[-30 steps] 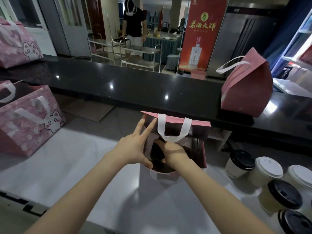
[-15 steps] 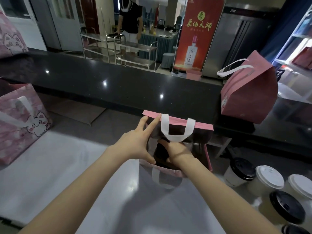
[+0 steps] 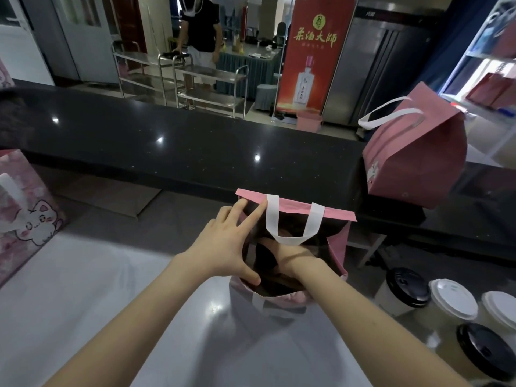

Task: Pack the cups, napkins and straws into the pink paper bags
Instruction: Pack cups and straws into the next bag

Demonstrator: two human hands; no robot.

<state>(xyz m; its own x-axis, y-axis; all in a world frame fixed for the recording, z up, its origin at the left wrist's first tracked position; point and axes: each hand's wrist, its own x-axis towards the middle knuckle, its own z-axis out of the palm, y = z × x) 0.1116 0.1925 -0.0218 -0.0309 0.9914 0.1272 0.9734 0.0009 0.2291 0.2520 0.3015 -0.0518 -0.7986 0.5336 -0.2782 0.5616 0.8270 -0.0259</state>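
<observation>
An open pink paper bag (image 3: 335, 215) with white handles stands on the white table (image 3: 83, 289) in front of me. My left hand (image 3: 223, 247) spreads its mouth: straight fingers press the far rim and the thumb presses the near rim. My right hand (image 3: 293, 258) reaches down inside the bag beside a dark round shape, and its fingers are hidden. Several lidded cups stand to the right: one with a black lid (image 3: 405, 286), one with a white lid (image 3: 452, 300), another black-lidded one (image 3: 485, 350).
A second pink bag (image 3: 413, 163) sits on the black counter (image 3: 167, 146) at the right. A pink cat-print bag (image 3: 22, 213) stands at the table's left. Behind the counter a person (image 3: 202, 29) stands by steel trolleys (image 3: 209, 88).
My left fingers have slid up onto the bag's far rim and hold the mouth wider. My right hand stays inside the bag. My view has swung slightly right.
</observation>
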